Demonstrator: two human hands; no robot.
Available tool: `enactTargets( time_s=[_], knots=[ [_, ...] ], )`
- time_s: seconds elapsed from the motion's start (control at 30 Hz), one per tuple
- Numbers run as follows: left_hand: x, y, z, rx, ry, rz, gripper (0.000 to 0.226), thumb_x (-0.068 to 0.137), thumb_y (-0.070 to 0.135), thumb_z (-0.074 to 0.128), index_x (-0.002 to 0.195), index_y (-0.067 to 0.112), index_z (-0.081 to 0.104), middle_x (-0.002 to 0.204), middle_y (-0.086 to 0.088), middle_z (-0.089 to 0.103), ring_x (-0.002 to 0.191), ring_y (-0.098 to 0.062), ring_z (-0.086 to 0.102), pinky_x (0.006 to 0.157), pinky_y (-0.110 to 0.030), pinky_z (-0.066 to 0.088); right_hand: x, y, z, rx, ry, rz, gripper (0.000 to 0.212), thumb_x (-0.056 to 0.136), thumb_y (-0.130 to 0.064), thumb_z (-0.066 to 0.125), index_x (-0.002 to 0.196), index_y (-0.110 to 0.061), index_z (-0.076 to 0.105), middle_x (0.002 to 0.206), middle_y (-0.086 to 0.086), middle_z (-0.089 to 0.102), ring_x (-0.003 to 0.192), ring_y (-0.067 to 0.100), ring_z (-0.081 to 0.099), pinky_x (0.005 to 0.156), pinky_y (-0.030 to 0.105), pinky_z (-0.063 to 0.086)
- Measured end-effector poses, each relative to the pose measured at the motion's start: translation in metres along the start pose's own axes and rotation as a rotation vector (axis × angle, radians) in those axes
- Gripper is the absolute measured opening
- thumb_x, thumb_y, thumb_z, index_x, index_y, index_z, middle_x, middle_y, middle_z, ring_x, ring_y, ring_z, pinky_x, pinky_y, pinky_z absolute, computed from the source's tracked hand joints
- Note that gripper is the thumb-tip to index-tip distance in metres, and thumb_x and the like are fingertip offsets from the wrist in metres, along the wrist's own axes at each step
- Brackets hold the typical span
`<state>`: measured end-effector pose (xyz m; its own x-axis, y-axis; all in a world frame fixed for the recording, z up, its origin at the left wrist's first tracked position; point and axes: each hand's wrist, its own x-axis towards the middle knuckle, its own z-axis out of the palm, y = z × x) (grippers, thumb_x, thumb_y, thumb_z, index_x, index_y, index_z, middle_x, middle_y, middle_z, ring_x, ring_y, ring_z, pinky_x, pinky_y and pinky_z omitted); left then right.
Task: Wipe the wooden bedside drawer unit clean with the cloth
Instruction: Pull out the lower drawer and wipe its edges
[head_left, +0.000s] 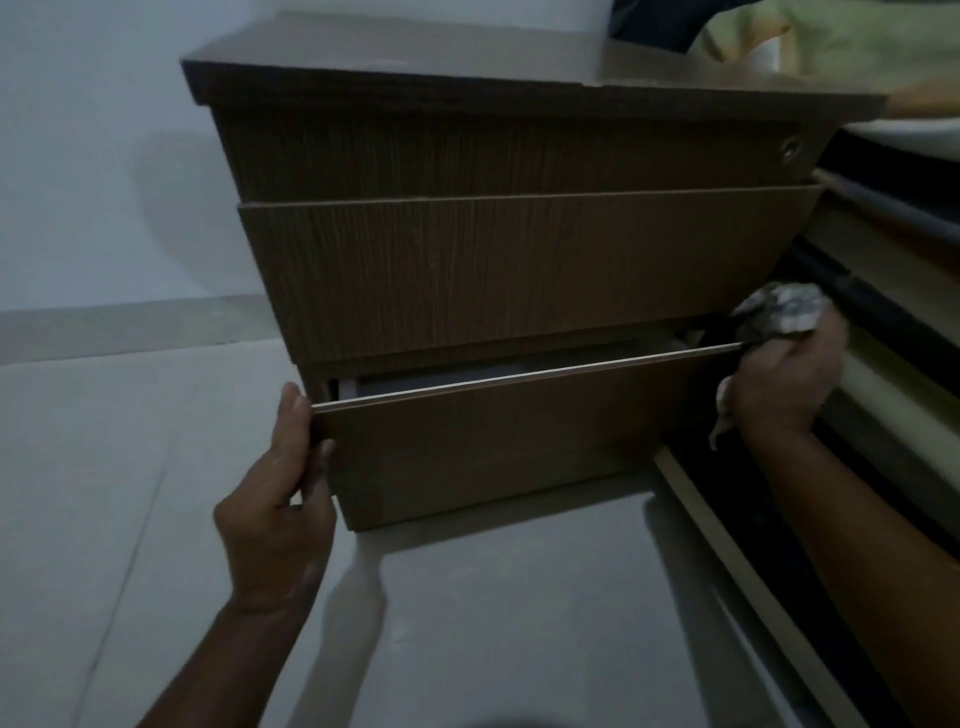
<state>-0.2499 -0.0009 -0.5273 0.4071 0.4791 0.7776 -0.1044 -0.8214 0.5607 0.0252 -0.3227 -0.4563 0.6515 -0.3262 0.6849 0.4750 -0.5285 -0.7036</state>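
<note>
Dim room, pale tiled floor (130, 467) below, plain white wall (78, 156) behind. Standing on that floor against the wall, centre of view: wooden bedside drawer unit (519, 260), dark brown grain, three drawer fronts under an overhanging top. Bottom drawer (519, 436) partly out, with a dark gap showing behind its front panel. Small round metal lock (790, 149) at the right end of the top drawer front.

Left hand (280, 499) gripping the left end of the bottom drawer's front panel, pinching the edge between thumb and curled fingers. Right hand (784, 384) at the opposite end, level with the panel's upper corner, closed round a bunched cloth (779, 312). Cloth mottled grey and white, bulging above the knuckles, one pale tail hanging below the palm. Cannot tell whether the cloth touches the wood or only sits beside it.

Just beside the unit on the right: bed frame (883, 291), dark and light rails running toward the camera. Near the upper right corner, greenish bedding (857, 47), blurred.
</note>
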Motion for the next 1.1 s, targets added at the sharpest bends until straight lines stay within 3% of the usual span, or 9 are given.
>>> enactTargets(
  time_s=[0.2,0.3,0.4,0.47,0.53,0.63,0.83,0.97,1.1],
  knots=[
    [0.010,0.001,0.003,0.056,-0.014,0.014,0.059,0.086,-0.013,0.068,0.141,-0.003,0.049,0.132,-0.026,0.065,0.108,-0.032,0.070,0.104,-0.012,0.046,-0.008,-0.047,0.011,0.142,0.037,-0.175,0.038,0.100,-0.017,0.036,0.127,0.003,0.054,0.121,0.022,0.060,0.110,0.000,0.048,0.100,0.007,0.034],
    [0.018,0.000,0.006,0.097,-0.038,-0.022,0.055,0.087,-0.010,0.068,0.140,-0.007,0.051,0.119,-0.031,0.070,0.094,-0.042,0.074,0.099,-0.007,0.043,-0.026,-0.066,0.018,0.183,-0.084,-0.243,0.036,0.098,-0.013,0.036,0.127,0.001,0.052,0.121,0.024,0.059,0.116,0.018,0.055,0.106,0.026,0.043],
    [0.026,0.000,0.007,0.090,-0.059,-0.035,0.055,0.086,-0.014,0.069,0.138,-0.013,0.051,0.122,-0.032,0.069,0.095,-0.043,0.074,0.095,-0.022,0.052,-0.054,-0.090,0.030,0.287,-0.209,-0.317,0.033,0.094,-0.008,0.037,0.119,0.007,0.052,0.116,0.026,0.057,0.108,0.032,0.058,0.102,0.041,0.048],
    [0.031,-0.002,0.006,0.082,-0.057,-0.043,0.054,0.087,-0.014,0.068,0.138,-0.013,0.052,0.119,-0.032,0.070,0.091,-0.032,0.074,0.092,-0.020,0.053,-0.077,-0.107,0.038,0.381,-0.276,-0.414,0.032,0.094,-0.005,0.040,0.119,0.011,0.054,0.116,0.027,0.056,0.108,0.031,0.058,0.100,0.043,0.049],
    [0.033,-0.005,0.007,0.069,-0.069,-0.045,0.052,0.086,-0.014,0.069,0.136,-0.015,0.053,0.106,-0.028,0.074,0.080,-0.002,0.060,0.086,0.001,0.043,-0.101,-0.123,0.046,0.412,-0.331,-0.572,0.035,0.095,-0.005,0.043,0.123,0.012,0.055,0.120,0.029,0.055,0.115,0.032,0.056,0.106,0.038,0.045],
    [0.028,-0.009,0.006,0.086,-0.095,-0.019,0.053,0.084,-0.017,0.069,0.135,-0.016,0.054,0.079,-0.009,0.067,0.073,0.001,0.042,0.078,0.007,0.033,-0.145,-0.145,0.054,0.384,-0.419,-0.794,0.045,0.089,-0.005,0.051,0.133,0.002,0.050,0.126,0.023,0.050,0.119,0.032,0.050,0.113,0.035,0.034],
    [0.020,-0.029,0.003,0.085,-0.195,0.014,0.064,0.082,-0.016,0.055,0.144,-0.016,0.042,0.096,-0.026,0.072,0.084,0.007,0.044,0.090,0.008,0.032,-0.220,-0.165,0.098,0.255,-0.468,-0.806,0.045,0.099,-0.019,0.040,0.137,0.003,0.053,0.144,0.017,0.044,0.132,0.037,0.040,0.116,0.042,0.026],
    [0.016,-0.035,0.010,0.072,-0.210,0.021,0.063,0.086,-0.002,0.043,0.148,-0.013,0.036,0.090,-0.021,0.070,0.080,0.006,0.039,0.089,0.011,0.028,-0.255,-0.147,0.128,0.004,-0.474,-0.888,0.063,0.090,-0.013,0.047,0.149,-0.003,0.026,0.158,0.012,0.024,0.153,0.035,-0.002,0.123,0.047,0.001],
    [0.009,-0.038,0.016,0.084,-0.189,0.044,0.086,0.085,-0.018,0.048,0.160,0.015,0.023,0.112,-0.042,0.064,0.086,-0.025,0.056,0.098,0.007,0.027,-0.247,-0.127,0.143,0.116,-0.523,-0.987,0.050,0.098,-0.001,0.028,0.148,-0.002,0.028,0.156,0.013,0.033,0.152,0.036,0.010,0.123,0.051,0.011]
  ],
)
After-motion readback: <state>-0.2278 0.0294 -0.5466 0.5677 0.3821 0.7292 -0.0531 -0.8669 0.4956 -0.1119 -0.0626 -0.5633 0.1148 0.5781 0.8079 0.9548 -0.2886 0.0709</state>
